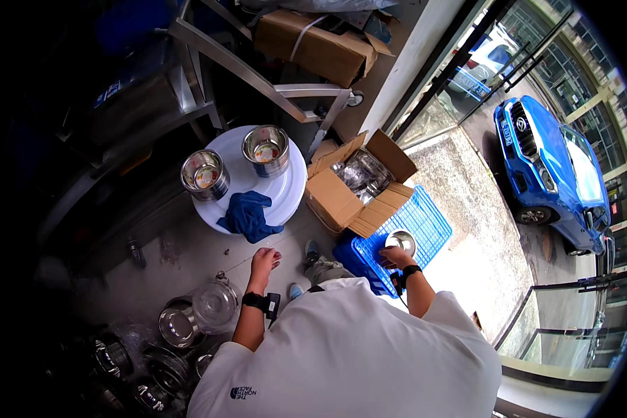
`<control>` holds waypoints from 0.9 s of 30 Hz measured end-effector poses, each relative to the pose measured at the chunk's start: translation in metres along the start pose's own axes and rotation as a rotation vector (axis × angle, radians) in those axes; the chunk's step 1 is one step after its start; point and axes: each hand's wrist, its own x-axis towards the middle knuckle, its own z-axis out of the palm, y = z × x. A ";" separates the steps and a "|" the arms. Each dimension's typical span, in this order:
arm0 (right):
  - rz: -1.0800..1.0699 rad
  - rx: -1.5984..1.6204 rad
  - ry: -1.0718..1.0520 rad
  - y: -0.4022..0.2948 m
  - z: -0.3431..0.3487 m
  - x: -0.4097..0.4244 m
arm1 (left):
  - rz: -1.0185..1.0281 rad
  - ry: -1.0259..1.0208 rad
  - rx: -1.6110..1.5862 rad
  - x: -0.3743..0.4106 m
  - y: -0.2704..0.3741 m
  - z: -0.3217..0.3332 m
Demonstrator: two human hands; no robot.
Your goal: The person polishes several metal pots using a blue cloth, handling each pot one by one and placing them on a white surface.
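Note:
My right hand (396, 257) is at the near edge of a blue plastic crate (431, 219), with its fingers on the rim of a small round metal bowl or lid (401, 241). Above the floor hangs my left hand (265, 259), fingers loosely curled, nothing seen in it. Beyond it, a dark blue cloth (250, 214) lies crumpled on a round white table or stool top (287, 206). Two shiny metal containers (205, 175), (265, 150) stand there too, each with a coloured label inside. An open cardboard box (337, 198) beside the crate holds plastic-wrapped metal ware (363, 175).
Several metal pots (178, 325) and plastic wrapping lie on the floor at lower left. A metal frame with a caster (355, 98) and a closed cardboard carton (313, 47) stand ahead. At right are glass doors, with a blue pickup (554, 172) outside.

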 end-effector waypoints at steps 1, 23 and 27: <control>-0.036 0.047 -0.014 0.019 -0.009 -0.001 | -0.001 -0.036 0.022 -0.011 -0.002 0.005; 0.321 0.460 0.078 0.214 -0.111 0.140 | -0.280 -0.016 0.319 -0.104 -0.103 0.183; 0.090 0.076 0.054 0.233 -0.106 0.186 | -0.349 0.118 0.328 -0.143 -0.124 0.182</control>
